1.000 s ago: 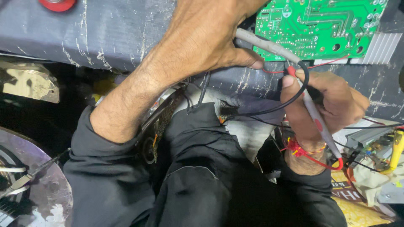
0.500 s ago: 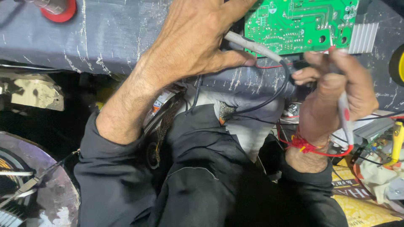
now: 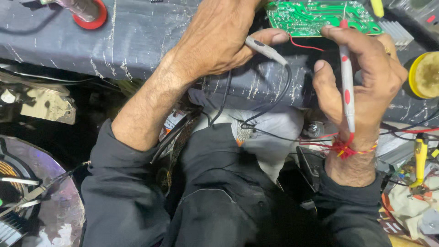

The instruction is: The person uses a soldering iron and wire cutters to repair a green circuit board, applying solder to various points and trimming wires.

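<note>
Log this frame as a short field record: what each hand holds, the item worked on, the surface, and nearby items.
left hand: left hand holds grey probe with a black lead
right hand: right hand holds red-marked white probe, tip at the board
work item: green circuit board
surface: grey scratched bench
nearby: yellow round tin, red-based stand, finned heat sink

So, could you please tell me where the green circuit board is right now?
The green circuit board lies at the top of the head view, right of centre, on the grey bench, just above the right hand holding a red-marked probe.
</note>
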